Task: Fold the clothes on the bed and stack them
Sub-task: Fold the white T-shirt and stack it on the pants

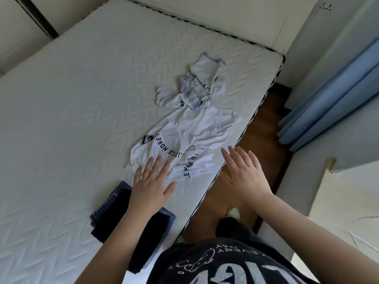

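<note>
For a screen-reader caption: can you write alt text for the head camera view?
Both open hands, left hand and right hand, reach toward a crumpled white printed T-shirt on a bare mattress. A pale plaid shirt lies beyond it; folded dark clothes sit nearer.

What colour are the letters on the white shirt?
Dark navy, nearly black, on the white shirt; head view.

On the mattress [82, 99], a crumpled shirt [196, 87] lies farthest away, with the T-shirt [184, 138] spread just in front of it, near the right edge. The folded stack [131, 220] sits nearest, left of the T-shirt, under the left forearm. The curtain [332, 107] hangs right of the bed, across a strip of floor [264, 136].
</note>
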Available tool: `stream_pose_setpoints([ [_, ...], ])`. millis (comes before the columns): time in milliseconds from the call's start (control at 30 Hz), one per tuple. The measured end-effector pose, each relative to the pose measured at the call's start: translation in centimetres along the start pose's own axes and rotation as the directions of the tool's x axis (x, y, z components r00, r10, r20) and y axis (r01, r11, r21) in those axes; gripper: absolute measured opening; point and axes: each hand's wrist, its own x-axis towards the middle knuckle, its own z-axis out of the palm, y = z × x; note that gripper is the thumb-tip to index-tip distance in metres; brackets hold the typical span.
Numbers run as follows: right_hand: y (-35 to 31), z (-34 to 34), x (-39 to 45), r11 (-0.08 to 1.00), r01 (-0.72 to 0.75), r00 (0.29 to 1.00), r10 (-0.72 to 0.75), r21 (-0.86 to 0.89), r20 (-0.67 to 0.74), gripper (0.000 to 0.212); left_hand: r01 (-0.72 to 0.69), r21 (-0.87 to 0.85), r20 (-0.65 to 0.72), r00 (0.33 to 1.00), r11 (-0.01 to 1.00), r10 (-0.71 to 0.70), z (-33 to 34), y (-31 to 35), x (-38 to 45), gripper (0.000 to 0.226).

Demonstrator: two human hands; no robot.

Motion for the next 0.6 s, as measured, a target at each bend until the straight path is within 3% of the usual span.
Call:
stream_pose_setpoints([
  [233, 4.3, -0.8, 7.1, 0.966, 0.245, 0.964, -0.235, -0.082, 0.122, 0.065, 0.207, -0.04, 0.049, 0.977, 0.977, -0.205, 0.8, 4.4, 2.9, 0.073],
  [600, -0.9, 2.8, 15.6, 0.86, 0.502, 0.85, -0.471, -0.089, 0.236, 0.064, 0.444, -0.073, 0.151, 0.89, 0.893, -0.431, 4.4, 0.9, 1.4, 0.072],
])
